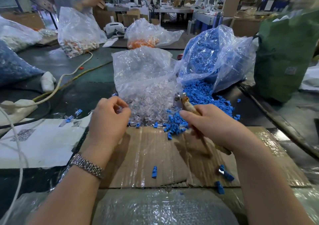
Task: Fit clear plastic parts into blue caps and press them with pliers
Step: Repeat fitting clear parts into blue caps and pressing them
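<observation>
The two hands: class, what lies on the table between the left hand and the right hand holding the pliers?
In the head view, spilled clear plastic parts and loose blue caps lie between the left hand and the right hand gripping the pliers.

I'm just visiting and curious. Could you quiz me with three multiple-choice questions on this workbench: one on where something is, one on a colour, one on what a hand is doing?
1. Where does the bag of blue caps lie?
A. Right of the clear-parts bag
B. Left of it
C. On the floor

2. What colour are the parts in the far middle bag?
A. Green
B. Orange
C. Black

3. What is the right hand doing?
A. Resting flat
B. Waving
C. Gripping the pliers

Answers: 1 A, the blue caps spill out beside the clear pile; 2 B, orange shows through the plastic; 3 C, fingers wrap the handles.
</observation>
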`<action>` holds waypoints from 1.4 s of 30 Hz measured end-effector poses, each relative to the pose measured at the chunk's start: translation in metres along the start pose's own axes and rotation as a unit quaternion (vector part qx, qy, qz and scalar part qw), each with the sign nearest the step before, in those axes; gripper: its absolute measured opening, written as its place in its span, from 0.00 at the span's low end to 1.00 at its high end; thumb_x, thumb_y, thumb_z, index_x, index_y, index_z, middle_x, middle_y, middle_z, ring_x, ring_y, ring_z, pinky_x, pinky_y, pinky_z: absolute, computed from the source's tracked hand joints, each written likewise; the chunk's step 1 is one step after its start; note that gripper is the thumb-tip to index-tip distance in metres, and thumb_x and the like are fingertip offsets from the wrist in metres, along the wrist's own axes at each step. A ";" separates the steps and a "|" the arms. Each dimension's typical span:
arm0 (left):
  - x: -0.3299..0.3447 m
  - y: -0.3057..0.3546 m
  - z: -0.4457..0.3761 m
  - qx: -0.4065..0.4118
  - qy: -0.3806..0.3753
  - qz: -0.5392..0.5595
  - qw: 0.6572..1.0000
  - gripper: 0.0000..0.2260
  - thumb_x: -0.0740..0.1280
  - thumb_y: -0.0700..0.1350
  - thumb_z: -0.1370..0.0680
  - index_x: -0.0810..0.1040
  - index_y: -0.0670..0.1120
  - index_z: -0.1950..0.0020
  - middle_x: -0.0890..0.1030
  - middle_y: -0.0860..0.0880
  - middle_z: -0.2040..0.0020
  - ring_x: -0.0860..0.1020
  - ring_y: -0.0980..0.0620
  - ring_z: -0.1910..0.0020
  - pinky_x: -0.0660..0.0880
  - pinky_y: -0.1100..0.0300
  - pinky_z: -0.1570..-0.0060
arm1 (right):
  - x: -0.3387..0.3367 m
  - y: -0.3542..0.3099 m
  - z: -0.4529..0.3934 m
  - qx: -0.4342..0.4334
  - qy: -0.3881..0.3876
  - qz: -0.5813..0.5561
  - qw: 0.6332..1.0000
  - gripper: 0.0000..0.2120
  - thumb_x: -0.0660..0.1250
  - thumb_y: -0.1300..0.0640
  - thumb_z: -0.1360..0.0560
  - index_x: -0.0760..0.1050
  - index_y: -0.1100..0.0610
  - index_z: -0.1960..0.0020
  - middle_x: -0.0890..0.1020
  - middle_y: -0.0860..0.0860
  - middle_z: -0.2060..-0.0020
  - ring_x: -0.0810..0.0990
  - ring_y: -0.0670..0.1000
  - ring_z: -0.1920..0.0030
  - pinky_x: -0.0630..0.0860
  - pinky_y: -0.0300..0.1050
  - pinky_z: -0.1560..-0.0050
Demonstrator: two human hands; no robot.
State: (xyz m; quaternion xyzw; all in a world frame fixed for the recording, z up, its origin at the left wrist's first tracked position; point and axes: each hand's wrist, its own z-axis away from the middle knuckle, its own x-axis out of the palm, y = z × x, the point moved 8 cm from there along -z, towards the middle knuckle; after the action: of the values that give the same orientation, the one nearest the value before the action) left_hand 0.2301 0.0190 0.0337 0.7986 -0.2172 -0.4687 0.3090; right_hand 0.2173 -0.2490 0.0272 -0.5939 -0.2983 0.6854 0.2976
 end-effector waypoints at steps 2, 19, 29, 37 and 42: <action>-0.002 0.003 0.000 0.029 0.019 -0.143 0.989 0.06 0.68 0.42 0.26 0.82 0.52 0.56 0.74 0.50 0.54 0.74 0.44 0.50 0.69 0.46 0.46 | -0.009 0.005 -0.003 0.012 0.053 0.095 0.994 0.19 0.66 0.42 0.22 0.70 0.54 0.62 0.76 0.50 0.68 0.75 0.52 0.67 0.70 0.48 0.65; 0.060 0.045 0.032 0.254 -0.166 -0.128 0.944 0.06 0.70 0.46 0.21 0.83 0.53 0.45 0.76 0.55 0.48 0.71 0.56 0.45 0.65 0.66 0.48 | -0.003 0.018 -0.005 0.093 0.069 0.336 0.935 0.23 0.69 0.39 0.24 0.71 0.56 0.42 0.74 0.57 0.44 0.75 0.59 0.45 0.76 0.55 0.44; 0.062 0.050 0.044 0.251 -0.233 -0.098 0.934 0.07 0.68 0.48 0.21 0.79 0.56 0.44 0.76 0.58 0.51 0.71 0.68 0.58 0.74 0.68 0.52 | -0.007 0.012 -0.001 0.065 0.057 0.299 0.950 0.30 0.73 0.36 0.29 0.71 0.53 0.36 0.71 0.54 0.39 0.71 0.58 0.36 0.72 0.60 0.36; 0.060 0.053 0.046 0.253 -0.253 -0.086 0.930 0.07 0.72 0.52 0.24 0.80 0.54 0.47 0.74 0.60 0.55 0.73 0.67 0.57 0.68 0.74 0.56 | 0.016 -0.015 0.008 -0.036 -0.021 0.296 0.954 0.10 0.77 0.43 0.30 0.78 0.46 0.58 0.81 0.43 0.59 0.78 0.47 0.55 0.77 0.47 0.53; 0.050 0.053 0.039 0.198 -0.233 0.007 0.952 0.07 0.75 0.46 0.26 0.83 0.53 0.49 0.79 0.58 0.55 0.77 0.62 0.56 0.74 0.69 0.52 | 0.022 -0.021 0.009 -0.060 -0.013 0.343 0.937 0.03 0.73 0.49 0.25 0.80 0.47 0.52 0.81 0.46 0.53 0.79 0.51 0.51 0.75 0.47 0.54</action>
State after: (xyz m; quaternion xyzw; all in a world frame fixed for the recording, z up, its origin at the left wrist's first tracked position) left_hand 0.2160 -0.0621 0.0262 0.7107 -0.3773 -0.5872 0.0884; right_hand 0.2071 -0.2190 0.0307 -0.6679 -0.1204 0.7344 0.0044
